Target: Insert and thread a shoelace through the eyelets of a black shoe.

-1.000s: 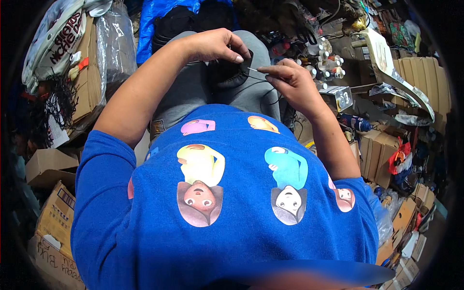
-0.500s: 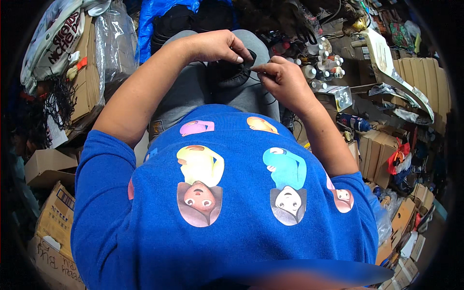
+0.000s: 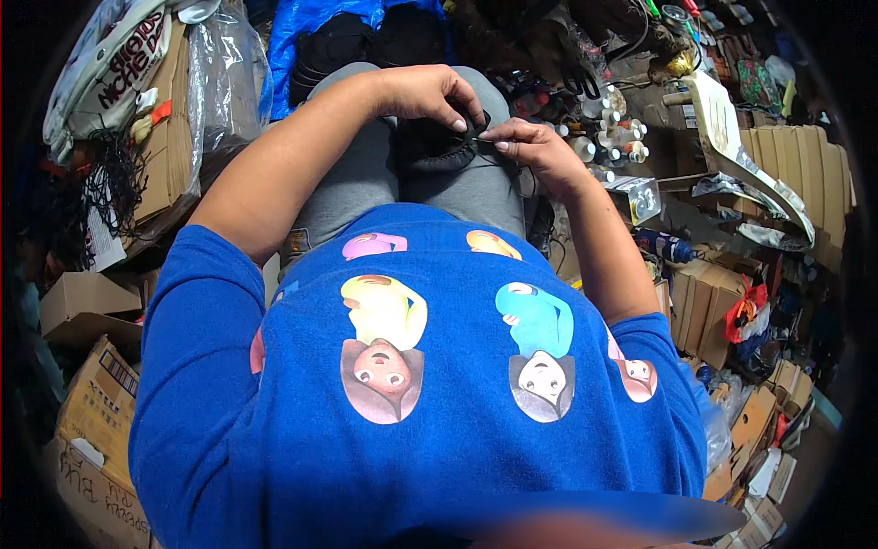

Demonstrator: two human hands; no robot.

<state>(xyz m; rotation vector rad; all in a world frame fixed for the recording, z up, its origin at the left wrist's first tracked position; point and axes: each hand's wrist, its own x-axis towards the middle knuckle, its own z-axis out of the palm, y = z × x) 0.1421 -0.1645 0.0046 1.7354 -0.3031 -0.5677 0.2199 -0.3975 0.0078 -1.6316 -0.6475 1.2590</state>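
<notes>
Two bare hands work close together over a black piece with a ridged edge (image 3: 432, 159), at the upper centre of the frame.
The black piece rests on the grey trousers (image 3: 349, 194), and the left hand (image 3: 430, 95) reaches over it from the upper left, fingers curled down and nearly closed, thumb and fingertips pinching its upper right edge. The right hand (image 3: 543, 154), just right of it, is closed in a thumb-and-forefinger pinch on a thin pale tool (image 3: 484, 140) (little more than a sliver of it shows), its tip at the piece's right side. Black shoe-like items (image 3: 410, 44) lie on a blue sheet (image 3: 294, 26) at the top; small bottles (image 3: 631, 134) cluster at the upper right.
</notes>
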